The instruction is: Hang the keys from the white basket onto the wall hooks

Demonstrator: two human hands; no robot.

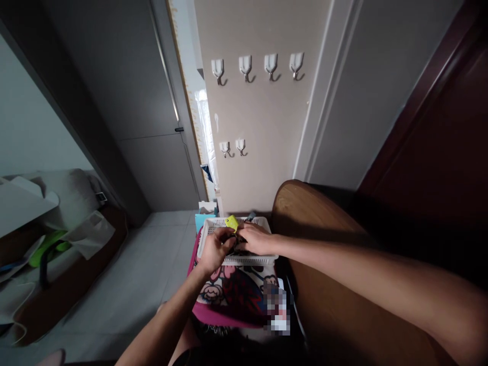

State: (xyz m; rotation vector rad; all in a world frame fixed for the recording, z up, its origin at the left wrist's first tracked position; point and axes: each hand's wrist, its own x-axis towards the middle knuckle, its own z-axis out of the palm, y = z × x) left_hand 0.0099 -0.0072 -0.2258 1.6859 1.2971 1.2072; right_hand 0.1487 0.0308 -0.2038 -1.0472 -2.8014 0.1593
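Both my hands reach into a white slotted plastic basket (pixel 210 224) that rests on a pink cartoon-print surface (pixel 232 290). My left hand (pixel 214 250) is curled, its fingers pinched on a small dark item I cannot make out. My right hand (pixel 256 239) is closed beside it, fingers bent down into the basket. A small yellow tag-like object (pixel 231 222) sticks up just above where the two hands meet. The rest of the basket's contents are hidden by my hands.
A beige wall panel carries several white hooks (pixel 246 67) in a top row and two lower hooks (pixel 232 148). A rounded brown wooden arm (pixel 305 213) lies right of the basket. A low bench with bags and cloth (pixel 57 239) stands at the left on a tiled floor.
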